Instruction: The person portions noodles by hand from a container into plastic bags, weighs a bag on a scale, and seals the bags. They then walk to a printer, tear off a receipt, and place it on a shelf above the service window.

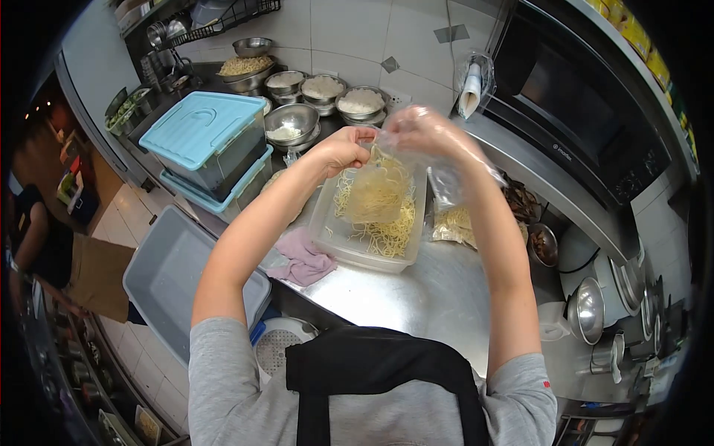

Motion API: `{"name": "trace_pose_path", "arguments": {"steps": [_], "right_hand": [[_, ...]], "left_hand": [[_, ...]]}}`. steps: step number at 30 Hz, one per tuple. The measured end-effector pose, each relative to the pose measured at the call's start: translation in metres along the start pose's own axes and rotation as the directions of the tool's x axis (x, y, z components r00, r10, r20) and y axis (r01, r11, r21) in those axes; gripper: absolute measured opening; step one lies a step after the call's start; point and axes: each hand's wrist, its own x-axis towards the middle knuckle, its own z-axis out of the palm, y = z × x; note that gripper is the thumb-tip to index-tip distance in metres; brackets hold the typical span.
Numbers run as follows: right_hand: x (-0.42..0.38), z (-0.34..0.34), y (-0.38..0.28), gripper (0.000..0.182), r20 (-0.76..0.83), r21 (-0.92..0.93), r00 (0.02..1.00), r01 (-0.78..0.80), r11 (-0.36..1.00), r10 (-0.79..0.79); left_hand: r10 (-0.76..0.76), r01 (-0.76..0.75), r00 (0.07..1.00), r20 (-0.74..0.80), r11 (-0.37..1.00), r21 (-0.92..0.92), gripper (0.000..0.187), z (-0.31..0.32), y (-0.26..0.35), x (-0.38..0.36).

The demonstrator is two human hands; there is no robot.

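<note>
A clear plastic bag [378, 195] with yellow noodles inside hangs over a translucent plastic tub [357, 257]. My left hand [346, 149] pinches the bag's top edge on the left. Beside it, my right hand [425, 135], in a clear plastic glove and blurred, is at the bag's opening on the right; its fingers are partly hidden by glare. Loose yellow noodles [392, 236] lie in the tub under the bag. A pink cloth [303, 257] lies against the tub's left front corner.
Blue-lidded boxes [204, 130] are stacked at the left, above a grey bin [172, 279]. Metal bowls of white food [361, 102] line the back wall. A filled plastic bag [455, 225] lies right of the tub, below a black appliance [573, 97]. Another person [52, 238] stands far left.
</note>
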Motion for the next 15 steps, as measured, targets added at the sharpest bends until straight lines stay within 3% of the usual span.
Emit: {"name": "trace_pose_path", "arguments": {"steps": [1,3,4,6,8,9,13,15], "right_hand": [[-0.011,-0.010,-0.015,0.028,-0.001,0.001,1.000,-0.005,1.000,0.005],[-0.042,-0.020,-0.042,0.028,-0.145,0.217,0.950,-0.242,0.946,0.277],[-0.052,-0.011,-0.040,0.028,-0.151,0.217,0.946,-0.251,0.943,0.287],[-0.065,0.023,-0.025,0.037,-0.462,0.373,0.798,-0.221,0.901,0.387],[-0.078,0.058,-0.014,0.063,-0.410,0.441,0.809,-0.229,0.868,0.422],[-0.083,0.074,-0.013,0.070,-0.373,0.344,0.827,-0.298,0.890,0.421],[-0.060,0.159,0.031,0.048,-0.552,0.260,0.792,-0.135,0.956,0.262],[-0.036,0.164,0.059,0.036,-0.445,0.561,0.780,-0.141,0.815,0.441]], "left_hand": [[-0.001,0.002,1.000,0.016,1.000,-0.023,0.067,0.001,0.001,0.001],[0.002,-0.002,1.000,0.014,1.000,-0.024,0.066,0.003,0.005,0.002],[0.007,-0.006,1.000,0.007,1.000,-0.024,0.066,0.005,0.007,0.003],[0.009,-0.009,1.000,0.015,1.000,-0.027,0.065,0.004,0.007,0.004],[0.058,-0.058,0.998,-0.023,0.998,-0.029,0.067,0.001,0.005,0.008],[0.076,-0.079,0.996,-0.050,0.996,-0.045,0.068,0.002,0.007,0.006],[0.093,-0.106,0.985,-0.147,0.991,-0.080,0.068,0.005,0.001,0.009],[0.104,-0.114,0.978,-0.183,0.992,-0.049,0.070,0.003,-0.003,0.011]]}}
